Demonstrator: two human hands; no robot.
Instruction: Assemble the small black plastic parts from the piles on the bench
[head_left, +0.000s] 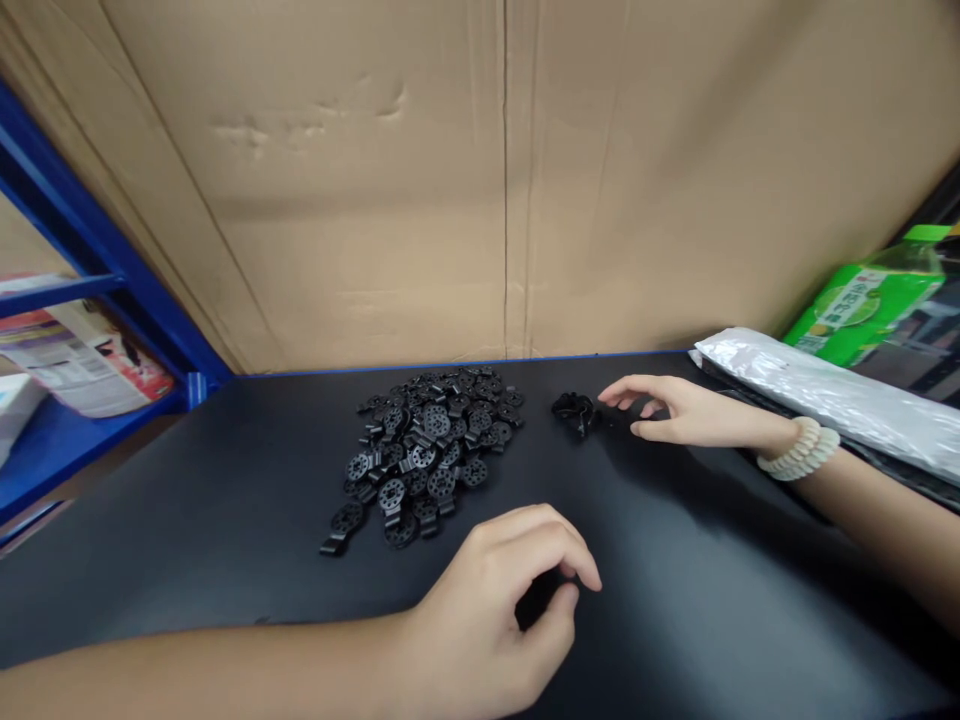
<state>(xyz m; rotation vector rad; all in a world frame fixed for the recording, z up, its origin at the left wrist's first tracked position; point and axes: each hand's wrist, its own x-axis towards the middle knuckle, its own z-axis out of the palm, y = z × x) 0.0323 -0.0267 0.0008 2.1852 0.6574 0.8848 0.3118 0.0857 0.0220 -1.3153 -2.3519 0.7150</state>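
Observation:
My left hand (506,605) hovers over the near middle of the table, its fingers curled and a small gap between fingertips and thumb; I see nothing held there. My right hand (675,412), with a beaded bracelet (799,449) at the wrist, reaches in from the right. Its fingers are spread and hold nothing, close beside a small clump of black pieces (574,411) whose kind I cannot make out. Left of that clump lies a heap of black plastic clips (435,425) with round, perforated discs. One clip (343,527) lies at the heap's near left edge.
The black tabletop (225,520) ends at an upright cardboard sheet (360,200). A blue metal shelf (150,310) with printed packets stands left. Along the right side lie a silvery-white plastic package (832,395) and a tilted bottle with a green label (862,300).

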